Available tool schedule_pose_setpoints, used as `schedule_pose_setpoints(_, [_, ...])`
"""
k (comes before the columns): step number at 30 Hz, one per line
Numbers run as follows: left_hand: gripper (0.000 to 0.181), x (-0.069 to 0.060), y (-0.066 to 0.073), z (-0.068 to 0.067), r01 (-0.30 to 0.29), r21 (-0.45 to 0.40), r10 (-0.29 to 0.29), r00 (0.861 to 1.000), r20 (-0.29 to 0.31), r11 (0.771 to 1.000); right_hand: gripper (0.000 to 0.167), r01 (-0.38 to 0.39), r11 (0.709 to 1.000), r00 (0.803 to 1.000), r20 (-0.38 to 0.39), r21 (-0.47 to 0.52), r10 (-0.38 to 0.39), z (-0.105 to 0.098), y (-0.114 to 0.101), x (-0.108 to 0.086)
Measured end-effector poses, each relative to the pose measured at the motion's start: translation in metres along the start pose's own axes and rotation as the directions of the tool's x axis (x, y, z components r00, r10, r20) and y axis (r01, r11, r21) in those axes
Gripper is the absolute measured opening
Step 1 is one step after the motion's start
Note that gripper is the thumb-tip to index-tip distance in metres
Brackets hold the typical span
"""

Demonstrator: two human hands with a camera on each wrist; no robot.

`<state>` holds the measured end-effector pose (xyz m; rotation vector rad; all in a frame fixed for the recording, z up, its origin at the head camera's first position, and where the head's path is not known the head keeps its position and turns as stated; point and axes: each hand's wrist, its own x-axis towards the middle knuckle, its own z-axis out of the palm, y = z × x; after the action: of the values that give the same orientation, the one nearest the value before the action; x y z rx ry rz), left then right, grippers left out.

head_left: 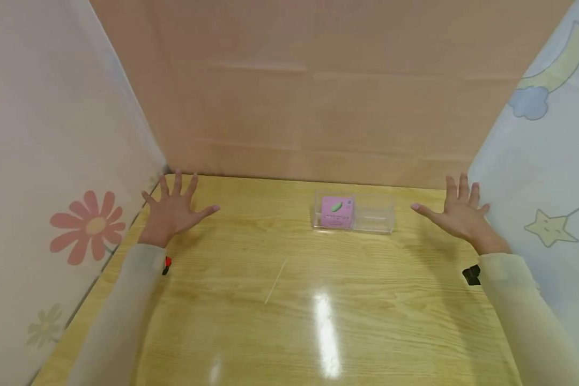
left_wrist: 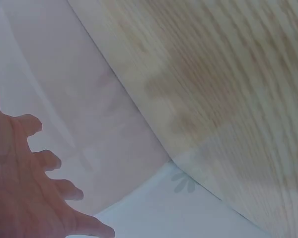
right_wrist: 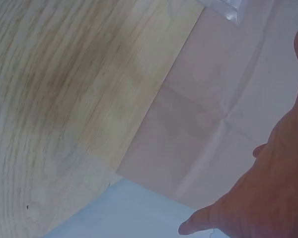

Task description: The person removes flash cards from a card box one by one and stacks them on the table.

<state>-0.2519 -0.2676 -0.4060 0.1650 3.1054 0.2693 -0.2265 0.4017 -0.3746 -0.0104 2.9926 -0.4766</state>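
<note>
Done well, this wide pose probably calls for steadiness, with room left about everything on the table (head_left: pixel 391 300). From the left, the left hand (head_left: pixel 171 214) is spread, fingers fanned near the back left corner, thumb pointing inward, holding nothing. A thin pale strip (head_left: pixel 275 281) lies farther in. The clear box (head_left: pixel 373 214) sits near the back edge, a pink card (head_left: pixel 333 219) (green shape (head_left: pixel 336 207) printed on it) in its left half. Just beside, the right hand (head_left: pixel 460 217) is likewise splayed and bare, thumb towards the box, not touching it.
</note>
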Motion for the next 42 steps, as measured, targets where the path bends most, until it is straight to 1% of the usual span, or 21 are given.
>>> schedule_pose_setpoints(3, [0.111, 0.000, 0.003, -0.001, -0.005, 0.011, 0.005, 1.000, -0.003, 1.000, 0.120, 0.004, 1.000, 1.000, 0.000, -0.004, -0.004, 0.002, -0.003, 0.001])
schedule_pose_setpoints(6, [0.112, 0.001, 0.007, -0.002, -0.009, 0.013, 0.009, 1.000, -0.007, 1.000, 0.119, 0.019, 1.000, 1.000, -0.015, 0.021, -0.019, 0.004, -0.006, 0.002])
schedule_pose_setpoints(9, [0.112, 0.001, 0.012, -0.001, -0.008, -0.003, 0.008, 1.000, 0.009, 1.000, 0.119, 0.047, 0.997, 0.999, -0.027, 0.055, -0.045, 0.006, -0.010, 0.003])
schedule_pose_setpoints(12, [0.111, 0.001, 0.016, 0.000, -0.019, -0.018, 0.019, 1.000, 0.014, 1.000, 0.119, 0.066, 0.996, 0.997, -0.033, 0.063, -0.064, 0.008, -0.015, 0.004])
schedule_pose_setpoints(20, [0.111, 0.001, 0.029, -0.001, -0.075, -0.002, 0.075, 0.996, -0.048, 0.997, 0.120, 0.077, 0.995, 0.997, -0.006, 0.060, -0.076, 0.011, -0.026, 0.002])
schedule_pose_setpoints(23, [0.111, 0.002, 0.033, -0.001, -0.081, -0.044, 0.079, 0.996, -0.045, 0.996, 0.119, 0.089, 0.995, 0.996, -0.010, 0.045, -0.089, 0.012, -0.028, 0.003])
schedule_pose_setpoints(27, [0.110, 0.004, 0.039, 0.000, -0.082, -0.130, 0.081, 0.997, -0.014, 0.988, 0.118, 0.089, 0.995, 0.996, -0.010, 0.044, -0.089, 0.012, -0.030, 0.003])
schedule_pose_setpoints(31, [0.106, 0.005, 0.043, -0.001, -0.090, -0.168, 0.091, 0.996, 0.003, 0.982, 0.117, 0.089, 0.994, 0.996, -0.002, 0.061, -0.089, 0.012, -0.033, 0.003])
schedule_pose_setpoints(34, [0.103, 0.005, 0.046, -0.001, -0.102, -0.177, 0.104, 0.995, 0.002, 0.979, 0.116, 0.105, 0.992, 0.994, 0.004, 0.072, -0.106, 0.014, -0.037, 0.004])
schedule_pose_setpoints(39, [0.100, 0.003, 0.050, 0.000, -0.113, -0.223, 0.114, 0.993, -0.006, 0.968, 0.114, 0.138, 0.988, 0.990, 0.014, 0.068, -0.139, 0.018, -0.042, 0.008])
schedule_pose_setpoints(42, [0.097, 0.003, 0.054, 0.001, -0.125, -0.253, 0.123, 0.992, -0.023, 0.959, 0.114, 0.148, 0.987, 0.989, 0.020, 0.067, -0.149, 0.020, -0.045, 0.009])
